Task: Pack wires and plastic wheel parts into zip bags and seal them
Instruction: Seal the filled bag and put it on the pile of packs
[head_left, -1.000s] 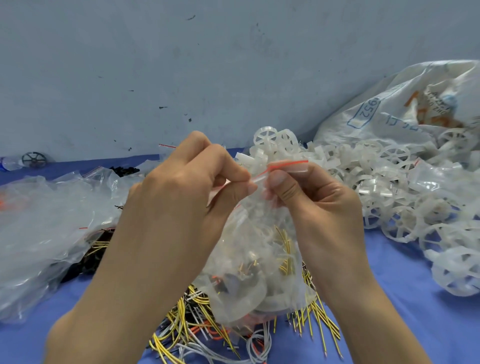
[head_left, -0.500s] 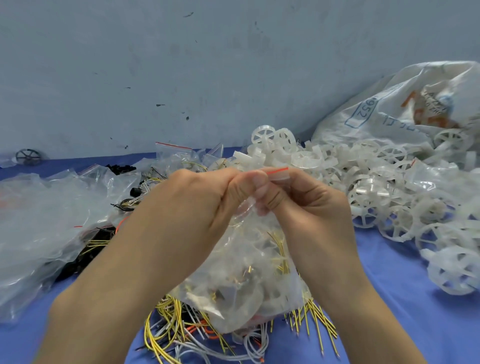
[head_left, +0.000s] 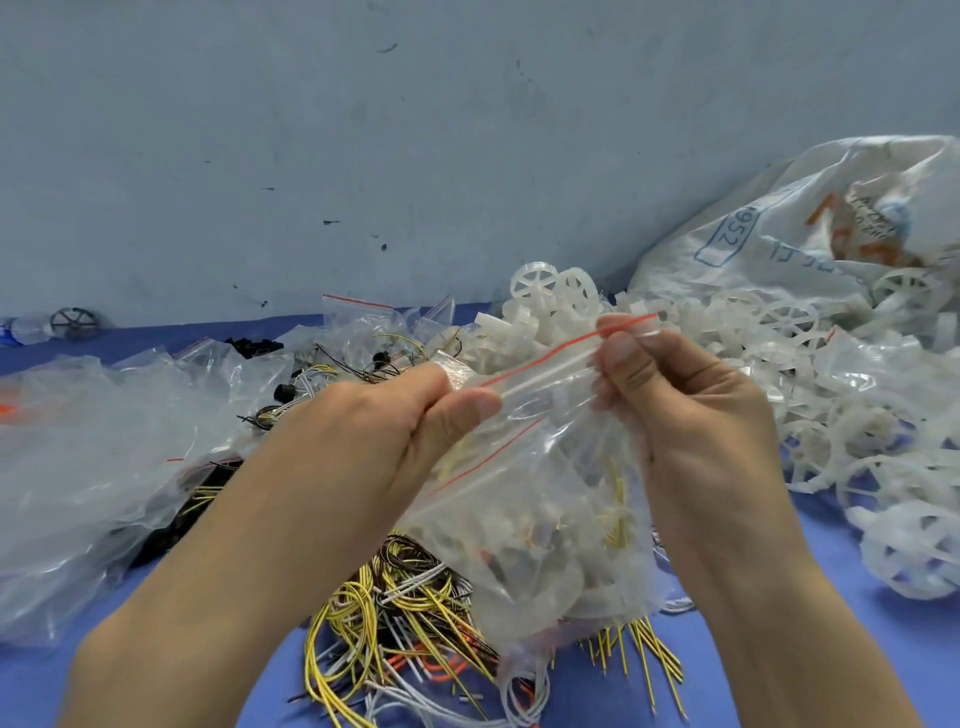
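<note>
Head view: blue table (head_left: 779, 649), scuffed grey wall (head_left: 363, 130).

Both arms are bare and reach forward from the bottom, with the forearms slanting in toward each other. The left hand (head_left: 384, 415) is lower than the right hand (head_left: 680, 410). The left hand's back faces up. Its thumb sticks out toward the right hand and presses down against the curled fingers, pinching something thin. The right hand is a bit higher, with a gap between the two hands. Its thumb points up and squeezes against the first finger in a pinch at the top. The other right fingers curl in under the thumb. Both wrists are held up in the air.
</note>
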